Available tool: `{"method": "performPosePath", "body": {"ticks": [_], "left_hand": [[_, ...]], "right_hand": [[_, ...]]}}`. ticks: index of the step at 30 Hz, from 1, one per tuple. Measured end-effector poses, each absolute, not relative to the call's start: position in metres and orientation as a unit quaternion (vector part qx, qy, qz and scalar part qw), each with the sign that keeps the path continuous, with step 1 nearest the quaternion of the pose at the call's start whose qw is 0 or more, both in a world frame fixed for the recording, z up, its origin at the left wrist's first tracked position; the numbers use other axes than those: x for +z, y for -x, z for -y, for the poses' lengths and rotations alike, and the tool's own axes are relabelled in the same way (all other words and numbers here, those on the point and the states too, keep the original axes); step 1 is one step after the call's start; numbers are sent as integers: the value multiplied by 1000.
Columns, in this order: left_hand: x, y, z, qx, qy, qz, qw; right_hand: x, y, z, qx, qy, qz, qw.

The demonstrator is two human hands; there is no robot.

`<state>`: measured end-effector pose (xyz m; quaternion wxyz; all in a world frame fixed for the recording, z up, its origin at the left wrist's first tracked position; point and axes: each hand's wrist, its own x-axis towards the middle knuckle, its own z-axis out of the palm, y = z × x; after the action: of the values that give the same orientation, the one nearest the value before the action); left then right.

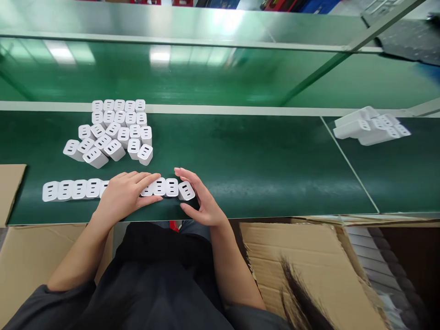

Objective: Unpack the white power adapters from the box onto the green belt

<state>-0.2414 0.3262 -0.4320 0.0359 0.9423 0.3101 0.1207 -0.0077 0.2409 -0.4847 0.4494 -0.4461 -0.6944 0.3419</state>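
Note:
A row of white two-slot USB wall chargers [79, 189] stands along the near part of the green table. My left hand [125, 195] lies across the middle of this row, fingers along its far side and thumb along its near side, hiding several chargers. At the row's right end, one charger [186, 191] is tilted out of line. Around it curves my right hand [202, 201], with fingers and thumb spread apart and a gap between thumb and charger. Behind the row is a group of more chargers [119, 118], straight at the back and askew in front.
Further chargers [371, 126] lie together at the far right, past a seam in the green table [261, 169]. A metal-edged shelf [206, 108] runs along the back. Cardboard [12, 192] rests at the left edge, and an open carton [299, 261] stands below the table at right.

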Motion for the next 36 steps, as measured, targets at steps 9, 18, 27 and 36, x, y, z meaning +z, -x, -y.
{"method": "performPosePath", "body": {"ticks": [9,18,27,36], "left_hand": [[-431,241,-326,116,-944,-305,42],[-432,242,-327,102,-940,-316,74],[-431,242,-327,104,-944,-307,60],[-432,242,-327,101,-941,-316,69]], "right_hand": [[-492,10,-237,372,489,637,464],[-493,11,-238,357,496,641,464],[-493,11,-237,351,495,646,463],[-488,11,-239,319,487,672,457]]}}
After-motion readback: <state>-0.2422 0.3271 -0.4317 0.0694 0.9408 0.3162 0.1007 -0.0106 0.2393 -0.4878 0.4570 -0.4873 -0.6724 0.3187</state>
